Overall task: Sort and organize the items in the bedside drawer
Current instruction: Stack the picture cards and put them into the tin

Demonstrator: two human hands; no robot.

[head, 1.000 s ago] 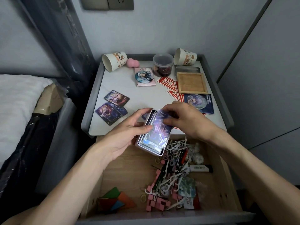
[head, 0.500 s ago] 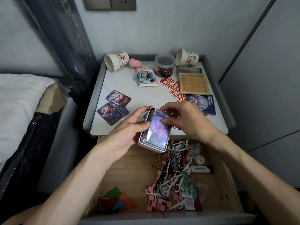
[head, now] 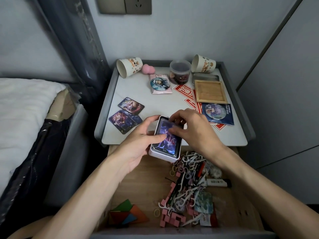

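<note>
Seating card [head: 167, 144] in box [head: 163, 155], I grip box with left hand [head: 138, 144], steadying it over drawer [head: 138, 180]; right hand [head: 195, 131] pinches card's far end, guiding it flat. Loose cards [head: 128, 114] on tabletop [head: 164, 107].

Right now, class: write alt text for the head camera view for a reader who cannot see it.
A person's left hand holds a white box of picture cards over an open drawer while the right hand pinches the top card. Loose cards, tipped paper cups and a jar sit on the bedside table.
</note>
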